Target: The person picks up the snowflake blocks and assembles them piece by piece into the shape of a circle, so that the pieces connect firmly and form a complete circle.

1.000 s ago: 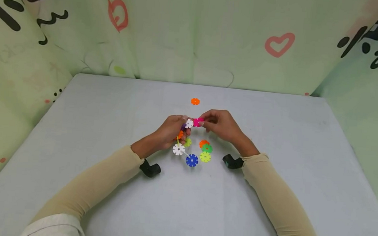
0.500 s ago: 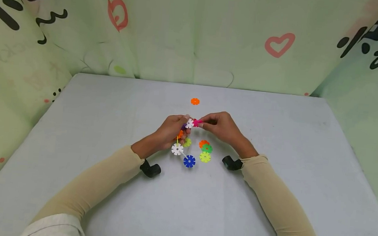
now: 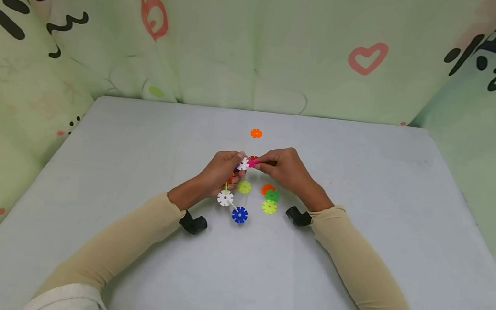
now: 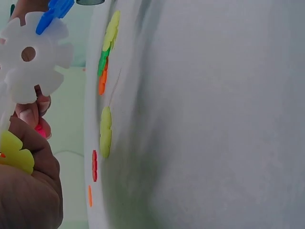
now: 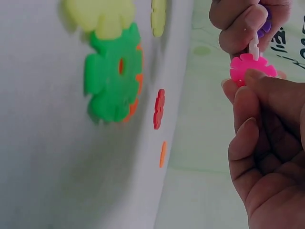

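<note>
My left hand [image 3: 221, 170] grips a chain of notched, flower-shaped interlocking discs. A white disc [image 3: 243, 164] juts from its fingertips, with a purple disc [image 5: 265, 24] beside it in the right wrist view. Lower on the chain hang another white disc [image 3: 225, 198] and a blue disc [image 3: 240, 215]; a yellow disc [image 4: 15, 155] shows at the curled fingers in the left wrist view. Between thumb and fingertips my right hand [image 3: 283, 169] pinches a pink disc [image 5: 240, 67], its edge meeting the white disc's edge. Part of the chain is hidden inside the left hand.
On the pale table [image 3: 146, 133] lie loose discs: an overlapping orange, green [image 3: 272, 195] and yellow [image 3: 269, 207] group, a yellow-green one [image 3: 244, 187], a red one [image 5: 159, 109] and an orange one [image 3: 256, 133] further back. A printed curtain [image 3: 255, 45] stands behind.
Both hands have shifted slightly left, carrying the chain and the pink disc. The pink disc has turned more edge-on and sits closer against the white disc. The blue end has swung left.
</note>
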Tool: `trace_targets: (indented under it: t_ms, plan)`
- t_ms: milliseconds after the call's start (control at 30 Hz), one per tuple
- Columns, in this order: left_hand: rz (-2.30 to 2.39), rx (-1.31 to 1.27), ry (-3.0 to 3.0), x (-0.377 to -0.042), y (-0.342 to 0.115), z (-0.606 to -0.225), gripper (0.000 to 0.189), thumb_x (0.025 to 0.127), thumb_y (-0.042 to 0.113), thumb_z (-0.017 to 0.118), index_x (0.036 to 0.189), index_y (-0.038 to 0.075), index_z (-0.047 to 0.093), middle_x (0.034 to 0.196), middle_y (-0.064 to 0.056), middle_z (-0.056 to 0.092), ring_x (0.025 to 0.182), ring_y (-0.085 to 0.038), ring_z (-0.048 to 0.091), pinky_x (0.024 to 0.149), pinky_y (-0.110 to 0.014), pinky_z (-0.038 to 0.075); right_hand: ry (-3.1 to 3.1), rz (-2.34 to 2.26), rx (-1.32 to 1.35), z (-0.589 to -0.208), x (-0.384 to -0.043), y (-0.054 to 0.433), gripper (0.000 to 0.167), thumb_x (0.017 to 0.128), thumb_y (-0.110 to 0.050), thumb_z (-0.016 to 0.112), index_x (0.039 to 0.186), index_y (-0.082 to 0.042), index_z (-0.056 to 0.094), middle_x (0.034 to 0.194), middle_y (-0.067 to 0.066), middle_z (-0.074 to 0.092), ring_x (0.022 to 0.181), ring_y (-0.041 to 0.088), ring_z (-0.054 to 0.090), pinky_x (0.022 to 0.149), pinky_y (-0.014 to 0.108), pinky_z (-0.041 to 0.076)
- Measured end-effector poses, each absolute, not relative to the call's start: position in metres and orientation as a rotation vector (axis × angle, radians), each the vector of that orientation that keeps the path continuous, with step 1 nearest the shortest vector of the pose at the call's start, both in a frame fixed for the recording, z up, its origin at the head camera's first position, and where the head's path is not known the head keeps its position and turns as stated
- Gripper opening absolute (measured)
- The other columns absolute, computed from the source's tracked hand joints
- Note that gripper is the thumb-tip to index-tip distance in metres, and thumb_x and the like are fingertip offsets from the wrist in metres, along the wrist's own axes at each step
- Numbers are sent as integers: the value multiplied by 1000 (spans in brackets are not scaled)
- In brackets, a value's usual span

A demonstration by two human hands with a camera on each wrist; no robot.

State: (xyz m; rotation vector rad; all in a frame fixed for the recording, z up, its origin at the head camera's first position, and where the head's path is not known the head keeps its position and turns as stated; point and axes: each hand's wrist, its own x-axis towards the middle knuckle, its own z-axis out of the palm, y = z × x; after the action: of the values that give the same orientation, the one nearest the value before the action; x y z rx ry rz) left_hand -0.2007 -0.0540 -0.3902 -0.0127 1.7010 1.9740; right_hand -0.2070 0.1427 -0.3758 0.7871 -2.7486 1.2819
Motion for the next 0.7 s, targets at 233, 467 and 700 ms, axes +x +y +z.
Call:
trace_targets:
  t_ms: [233,467,700]
  plan:
    - [1964,4,1747,-200,-50,-394,30,107,27,39,110,0,53,71,-5,49,49,-12,39,42,-20,37,-2748,1209,803,-377,-204,141,10,83,-1,75,92,2,77,88,10,73,71,16,64,63,27,53]
    - [1996,19,1702,-198,-44,-398,30,107,27,38,107,-1,51,70,-6,50,49,-13,40,43,-20,38,-2791,1143,835,-371,-202,145,9,84,-1,75,93,2,76,88,10,73,75,17,66,67,30,54]
    - [1984,-29,1680,-198,-39,-394,32,108,27,36,119,0,50,74,-7,54,50,-14,42,46,-22,43,-2891,1149,759,-368,-204,155,19,88,-10,73,106,-2,73,92,7,71,77,18,61,68,31,52]
